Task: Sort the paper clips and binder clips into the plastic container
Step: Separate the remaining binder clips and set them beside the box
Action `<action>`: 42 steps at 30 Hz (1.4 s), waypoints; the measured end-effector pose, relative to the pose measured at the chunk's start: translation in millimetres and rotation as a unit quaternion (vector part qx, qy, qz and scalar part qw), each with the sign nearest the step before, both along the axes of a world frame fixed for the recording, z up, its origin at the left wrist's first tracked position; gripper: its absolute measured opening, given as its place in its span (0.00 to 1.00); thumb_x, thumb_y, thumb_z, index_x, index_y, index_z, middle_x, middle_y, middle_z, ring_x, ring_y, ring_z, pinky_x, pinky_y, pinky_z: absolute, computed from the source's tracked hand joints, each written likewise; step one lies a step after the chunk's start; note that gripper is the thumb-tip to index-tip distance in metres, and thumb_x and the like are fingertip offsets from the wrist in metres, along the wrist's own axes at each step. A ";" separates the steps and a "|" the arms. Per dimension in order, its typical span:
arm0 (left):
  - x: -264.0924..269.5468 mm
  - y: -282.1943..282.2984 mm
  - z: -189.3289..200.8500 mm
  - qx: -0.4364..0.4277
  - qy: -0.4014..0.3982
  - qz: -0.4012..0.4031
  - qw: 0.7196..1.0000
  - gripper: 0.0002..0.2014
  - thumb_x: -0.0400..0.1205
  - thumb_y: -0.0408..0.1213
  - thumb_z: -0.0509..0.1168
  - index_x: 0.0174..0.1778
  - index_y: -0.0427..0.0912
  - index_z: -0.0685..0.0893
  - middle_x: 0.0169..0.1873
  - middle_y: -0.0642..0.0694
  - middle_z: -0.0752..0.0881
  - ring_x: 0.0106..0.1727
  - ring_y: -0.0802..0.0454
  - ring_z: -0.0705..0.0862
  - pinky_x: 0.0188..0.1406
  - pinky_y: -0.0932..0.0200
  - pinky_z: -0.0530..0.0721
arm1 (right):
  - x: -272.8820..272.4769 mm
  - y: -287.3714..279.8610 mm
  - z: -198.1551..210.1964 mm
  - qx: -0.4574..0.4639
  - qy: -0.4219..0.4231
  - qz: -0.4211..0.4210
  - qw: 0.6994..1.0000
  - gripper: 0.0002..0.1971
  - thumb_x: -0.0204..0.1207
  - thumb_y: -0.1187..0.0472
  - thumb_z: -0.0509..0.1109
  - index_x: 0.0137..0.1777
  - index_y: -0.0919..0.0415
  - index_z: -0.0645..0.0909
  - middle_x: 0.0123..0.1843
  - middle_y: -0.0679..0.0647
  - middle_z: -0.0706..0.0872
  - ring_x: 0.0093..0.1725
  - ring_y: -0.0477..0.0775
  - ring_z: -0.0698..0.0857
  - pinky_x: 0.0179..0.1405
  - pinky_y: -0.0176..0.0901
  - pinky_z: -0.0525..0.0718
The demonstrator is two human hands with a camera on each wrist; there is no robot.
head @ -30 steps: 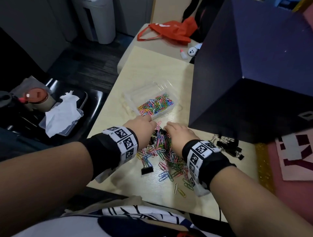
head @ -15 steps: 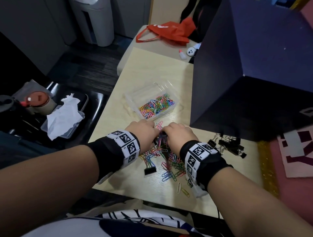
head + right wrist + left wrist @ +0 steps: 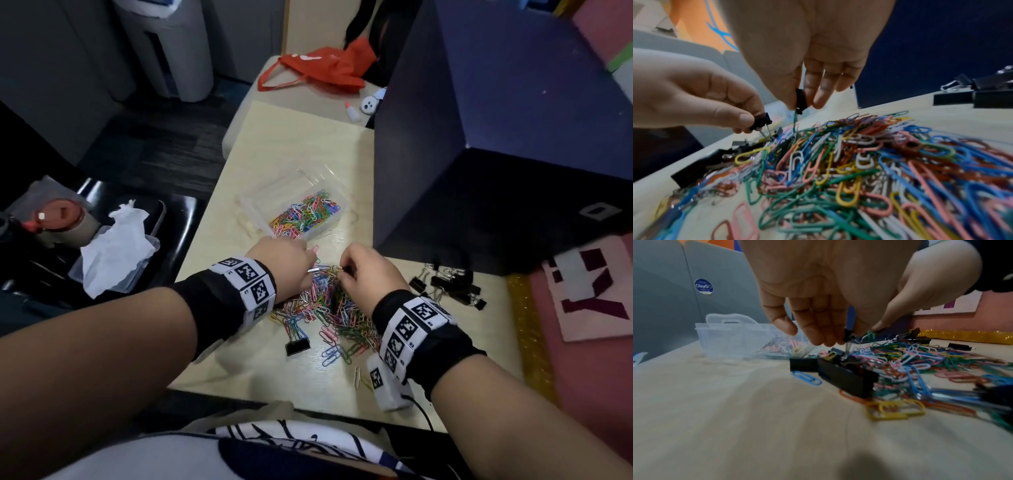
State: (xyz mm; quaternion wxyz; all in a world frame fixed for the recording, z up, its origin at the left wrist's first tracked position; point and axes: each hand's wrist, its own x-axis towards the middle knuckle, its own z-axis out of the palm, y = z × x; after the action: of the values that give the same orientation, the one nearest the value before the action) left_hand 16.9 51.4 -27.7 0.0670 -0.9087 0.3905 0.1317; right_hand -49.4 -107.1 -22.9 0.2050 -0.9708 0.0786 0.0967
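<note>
Right wrist view: I see both hands pinching small black binder clips above the heap of clips.

My right hand (image 3: 807, 53) pinches a small black binder clip (image 3: 801, 100) between thumb and fingers, a green paper clip (image 3: 795, 120) dangling from it; my left hand (image 3: 701, 100) pinches another small binder clip (image 3: 761, 121) by its black body, wire handles pointing down. Both hover just over the far edge of the pile of coloured paper clips (image 3: 329, 308) spread on the tabletop (image 3: 301, 144). A larger black binder clip (image 3: 297, 346) lies at the pile's near-left edge. Just beyond my hands sits the clear plastic container (image 3: 291, 202), its near compartment holding coloured paper clips. To the right, a cluster of black binder clips (image 3: 448, 286) rests by the dark box (image 3: 479, 154).
</note>
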 end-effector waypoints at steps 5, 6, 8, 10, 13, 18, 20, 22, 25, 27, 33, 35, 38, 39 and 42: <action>8.7 -13.7 7.6 -0.031 -0.015 -0.011 0.999 0.18 0.85 0.49 0.52 0.55 0.42 0.81 0.49 0.44 0.83 0.50 0.43 0.84 0.44 0.49 0.84 | -12.3 -14.5 2.7 0.044 -0.015 -0.042 0.998 0.06 0.77 0.55 0.69 0.47 0.49 0.73 0.46 0.47 0.76 0.42 0.50 0.77 0.45 0.42 0.74; 8.7 -17.6 8.9 -0.035 -0.017 -0.011 0.999 0.18 0.85 0.49 0.51 0.54 0.42 0.81 0.49 0.44 0.82 0.49 0.42 0.84 0.44 0.48 0.84 | -16.1 -17.4 2.8 0.050 -0.021 -0.052 0.997 0.04 0.78 0.56 0.68 0.48 0.50 0.74 0.47 0.48 0.76 0.43 0.50 0.77 0.46 0.42 0.75; 8.0 -25.9 10.4 -0.038 -0.024 -0.012 0.999 0.19 0.86 0.49 0.49 0.54 0.42 0.81 0.48 0.44 0.82 0.48 0.42 0.84 0.43 0.49 0.84 | -23.1 -24.1 2.5 0.055 -0.034 -0.071 0.995 0.03 0.80 0.60 0.64 0.52 0.51 0.75 0.50 0.49 0.75 0.43 0.51 0.78 0.47 0.43 0.77; 6.4 -34.8 9.8 -0.036 -0.020 -0.016 0.999 0.20 0.87 0.49 0.47 0.54 0.41 0.80 0.48 0.43 0.82 0.47 0.42 0.84 0.41 0.49 0.82 | -29.4 -32.1 1.8 0.056 -0.036 -0.089 0.994 0.06 0.80 0.63 0.62 0.50 0.52 0.77 0.51 0.49 0.74 0.42 0.50 0.77 0.46 0.40 0.74; 2.0 -50.3 7.5 -0.036 0.001 -0.023 0.999 0.20 0.88 0.49 0.47 0.56 0.40 0.80 0.50 0.42 0.83 0.52 0.40 0.83 0.47 0.47 0.83 | -36.7 -45.7 0.2 0.060 -0.019 -0.129 0.990 0.09 0.79 0.66 0.60 0.45 0.53 0.80 0.51 0.47 0.74 0.46 0.47 0.77 0.45 0.34 0.68; -6.7 -82.3 11.8 -0.048 0.070 -0.014 0.996 0.20 0.89 0.49 0.48 0.59 0.39 0.79 0.55 0.39 0.83 0.57 0.39 0.82 0.52 0.48 0.80 | -42.5 -68.6 1.7 0.025 -0.010 -0.203 0.979 0.10 0.80 0.64 0.62 0.54 0.57 0.84 0.61 0.53 0.76 0.51 0.50 0.79 0.54 0.32 0.71; -9.6 -95.1 14.8 -0.084 0.089 -0.001 0.992 0.19 0.88 0.49 0.49 0.59 0.40 0.79 0.55 0.39 0.83 0.56 0.40 0.82 0.52 0.49 0.79 | -44.6 -75.3 3.5 0.017 -0.020 -0.249 0.968 0.15 0.81 0.64 0.62 0.65 0.58 0.81 0.69 0.56 0.72 0.58 0.56 0.81 0.60 0.38 0.76; -12.3 -105.6 16.4 -0.118 0.096 0.016 0.988 0.19 0.88 0.50 0.48 0.58 0.41 0.78 0.55 0.40 0.83 0.55 0.40 0.82 0.51 0.48 0.78 | -46.4 -79.4 2.1 0.007 -0.031 -0.280 0.959 0.19 0.82 0.61 0.61 0.72 0.58 0.75 0.75 0.57 0.68 0.66 0.58 0.78 0.66 0.43 0.76; -14.3 -112.9 13.9 -0.135 0.123 0.041 0.982 0.18 0.89 0.48 0.48 0.67 0.43 0.75 0.59 0.41 0.83 0.59 0.40 0.82 0.56 0.46 0.79 | -47.3 -80.1 -3.0 -0.031 -0.028 -0.293 0.955 0.23 0.82 0.57 0.61 0.77 0.56 0.70 0.81 0.56 0.62 0.76 0.60 0.68 0.75 0.51 0.70; -13.8 -108.5 10.2 -0.145 0.147 0.055 0.977 0.19 0.89 0.47 0.48 0.73 0.46 0.71 0.63 0.41 0.81 0.62 0.39 0.81 0.59 0.44 0.79 | -46.8 -76.7 -4.4 -0.050 -0.033 -0.276 0.959 0.22 0.81 0.58 0.62 0.75 0.54 0.72 0.81 0.55 0.64 0.76 0.60 0.68 0.75 0.52 0.68; -2.0 -69.1 3.3 -0.117 0.120 0.072 0.983 0.17 0.87 0.44 0.52 0.70 0.47 0.75 0.62 0.43 0.79 0.61 0.42 0.81 0.58 0.49 0.81 | -41.0 -53.9 -5.6 -0.052 -0.041 -0.137 0.988 0.16 0.78 0.62 0.63 0.64 0.52 0.77 0.69 0.51 0.72 0.70 0.54 0.69 0.70 0.48 0.69; 0.8 -53.9 1.6 -0.111 0.103 0.086 0.985 0.16 0.87 0.43 0.53 0.68 0.45 0.77 0.61 0.42 0.79 0.59 0.42 0.82 0.56 0.50 0.81 | -33.9 -45.1 -6.1 -0.060 -0.021 -0.091 0.994 0.14 0.80 0.61 0.61 0.64 0.51 0.77 0.66 0.50 0.73 0.68 0.53 0.71 0.67 0.47 0.70; 5.4 -33.1 -3.8 -0.109 0.083 0.112 0.984 0.15 0.86 0.40 0.54 0.65 0.41 0.78 0.61 0.41 0.80 0.59 0.41 0.82 0.59 0.46 0.83 | -19.0 -35.4 -8.0 -0.075 0.045 -0.071 0.994 0.16 0.83 0.58 0.57 0.69 0.51 0.75 0.68 0.51 0.73 0.67 0.56 0.71 0.67 0.48 0.71; 6.7 -27.4 -6.2 -0.105 0.081 0.115 0.984 0.15 0.86 0.38 0.54 0.65 0.40 0.78 0.61 0.41 0.80 0.60 0.42 0.82 0.60 0.47 0.82 | -14.6 -33.5 -8.6 -0.087 0.073 -0.077 0.990 0.17 0.83 0.58 0.56 0.69 0.52 0.74 0.69 0.52 0.72 0.67 0.58 0.72 0.66 0.49 0.72; 5.5 -14.3 -10.4 -0.089 0.080 0.108 0.987 0.17 0.85 0.35 0.56 0.69 0.39 0.76 0.64 0.41 0.79 0.61 0.42 0.81 0.60 0.47 0.83 | -5.7 -28.4 -8.3 -0.130 0.139 -0.099 0.977 0.19 0.80 0.62 0.56 0.70 0.54 0.72 0.70 0.56 0.70 0.69 0.61 0.71 0.65 0.52 0.73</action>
State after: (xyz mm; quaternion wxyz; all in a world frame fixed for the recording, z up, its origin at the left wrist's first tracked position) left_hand 22.4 37.1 -38.2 -0.0598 -0.9343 0.3044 0.1754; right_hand -55.1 -135.4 -31.1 0.0724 -0.9537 0.2140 0.1984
